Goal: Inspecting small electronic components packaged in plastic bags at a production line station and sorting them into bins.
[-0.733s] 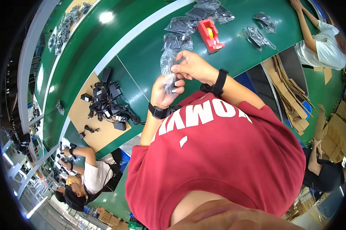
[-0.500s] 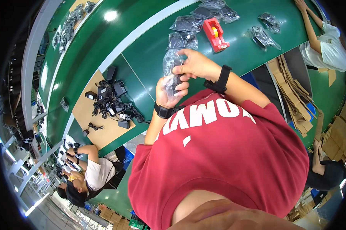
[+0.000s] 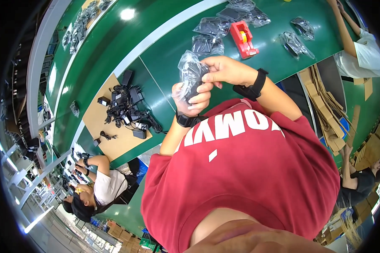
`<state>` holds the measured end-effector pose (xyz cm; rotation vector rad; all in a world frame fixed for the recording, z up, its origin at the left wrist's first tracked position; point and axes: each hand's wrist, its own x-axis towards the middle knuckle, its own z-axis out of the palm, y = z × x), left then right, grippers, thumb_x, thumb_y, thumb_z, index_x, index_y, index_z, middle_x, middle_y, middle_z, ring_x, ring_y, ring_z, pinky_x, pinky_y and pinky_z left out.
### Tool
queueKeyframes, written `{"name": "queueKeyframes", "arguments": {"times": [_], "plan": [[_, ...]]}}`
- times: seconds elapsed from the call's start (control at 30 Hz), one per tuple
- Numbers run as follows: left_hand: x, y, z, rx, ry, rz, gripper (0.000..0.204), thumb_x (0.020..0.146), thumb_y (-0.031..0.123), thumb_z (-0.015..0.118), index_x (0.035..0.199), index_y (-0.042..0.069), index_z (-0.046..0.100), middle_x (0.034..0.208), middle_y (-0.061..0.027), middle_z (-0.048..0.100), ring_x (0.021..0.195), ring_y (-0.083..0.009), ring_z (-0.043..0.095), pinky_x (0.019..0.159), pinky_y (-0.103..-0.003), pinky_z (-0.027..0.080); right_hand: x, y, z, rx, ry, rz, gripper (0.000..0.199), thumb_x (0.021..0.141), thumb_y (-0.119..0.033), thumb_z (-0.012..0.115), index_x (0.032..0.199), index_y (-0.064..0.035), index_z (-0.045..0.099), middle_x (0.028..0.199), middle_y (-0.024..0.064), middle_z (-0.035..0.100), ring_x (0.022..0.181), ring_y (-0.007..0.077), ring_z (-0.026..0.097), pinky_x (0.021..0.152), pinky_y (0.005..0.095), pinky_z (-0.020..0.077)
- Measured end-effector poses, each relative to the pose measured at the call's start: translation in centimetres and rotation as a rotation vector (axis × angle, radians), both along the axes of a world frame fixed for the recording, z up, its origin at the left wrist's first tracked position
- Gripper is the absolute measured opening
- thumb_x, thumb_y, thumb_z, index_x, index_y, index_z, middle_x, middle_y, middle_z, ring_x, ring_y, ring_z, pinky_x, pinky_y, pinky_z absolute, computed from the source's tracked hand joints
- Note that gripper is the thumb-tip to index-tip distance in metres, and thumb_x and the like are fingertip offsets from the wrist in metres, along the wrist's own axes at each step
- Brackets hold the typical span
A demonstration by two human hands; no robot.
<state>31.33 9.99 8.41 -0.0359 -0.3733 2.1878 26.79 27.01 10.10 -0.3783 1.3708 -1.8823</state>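
Observation:
A black power adapter in a clear plastic bag [image 3: 191, 71] is held up in front of my chest, above the green bench. My left hand [image 3: 193, 100] is closed around its lower part, with the fingers wrapped over the dark body. From the right, my right hand [image 3: 227, 71] pinches the upper side of the package between thumb and fingers. The bag's loose, crinkled end stands up past the adapter. Just beyond my hands lie more bagged black adapters [image 3: 207, 44], beside a red tape dispenser [image 3: 244, 40] with a yellow roll.
To the left, a pile of black adapters and cables [image 3: 124, 105] lies on a cardboard sheet [image 3: 95, 120]. Two bagged items [image 3: 296, 44] lie at the right of the bench. Folded cardboard [image 3: 322, 109] stands beside it. Co-workers [image 3: 108, 185] are at the left and right.
The bagged adapter has tilted, its upper end leaning less far forward, and my hands have shifted slightly right in the picture. My right hand still pinches its side. The whole view has shifted a little.

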Motion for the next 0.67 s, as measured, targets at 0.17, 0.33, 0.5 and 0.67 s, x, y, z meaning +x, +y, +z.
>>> {"name": "queueKeyframes", "arguments": {"times": [0.17, 0.33, 0.5, 0.67], "plan": [[-3.9, -2.6, -1.2, -0.602, 0.050, 0.046, 0.047, 0.079, 0.032, 0.048, 0.112, 0.000, 0.039, 0.099, -0.0165, 0.051, 0.056, -0.0133, 0.044, 0.044, -0.026, 0.041, 0.8, 0.2, -2.8, -0.088, -0.140, -0.337, 0.042, 0.081, -0.013, 0.055, 0.118, 0.0005, 0.041, 0.072, 0.0014, 0.053, 0.059, 0.0078, 0.050, 0.056, 0.0200, 0.0422], [-12.9, -6.9, -5.0, -1.588, 0.174, 0.025, 0.036, 0.073, 0.026, 0.063, 0.098, 0.003, 0.051, 0.093, -0.0101, 0.058, 0.073, -0.0185, 0.058, 0.061, -0.033, 0.049, 2.5, 3.5, -5.5, 0.222, -0.277, -0.397, 0.027, 0.081, -0.012, 0.054, 0.105, 0.0006, 0.048, 0.073, 0.0033, 0.053, 0.063, 0.0094, 0.052, 0.057, 0.0221, 0.0450], [-23.8, -7.4, -8.7, -2.539, 0.535, 0.509, 0.095, 0.060, 0.042, 0.073, 0.121, -0.014, 0.028, 0.110, -0.0222, 0.051, 0.095, -0.0281, 0.054, 0.080, -0.031, 0.044, 3.8, 5.5, -6.8, 0.410, -0.285, -0.399, 0.021, 0.081, -0.011, 0.054, 0.098, 0.0009, 0.051, 0.072, 0.0039, 0.054, 0.063, 0.0093, 0.053, 0.057, 0.0227, 0.0455], [-27.8, -5.2, -8.8, -2.491, 0.964, 0.370, 0.078, 0.063, 0.050, 0.066, 0.112, -0.007, 0.045, 0.105, -0.0237, 0.054, 0.091, -0.0333, 0.055, 0.082, -0.034, 0.042, 2.7, 5.5, -7.5, 0.418, -0.276, -0.399, 0.020, 0.081, -0.011, 0.054, 0.097, 0.0010, 0.051, 0.071, 0.0048, 0.056, 0.063, 0.0100, 0.054, 0.058, 0.0233, 0.0457]]}}
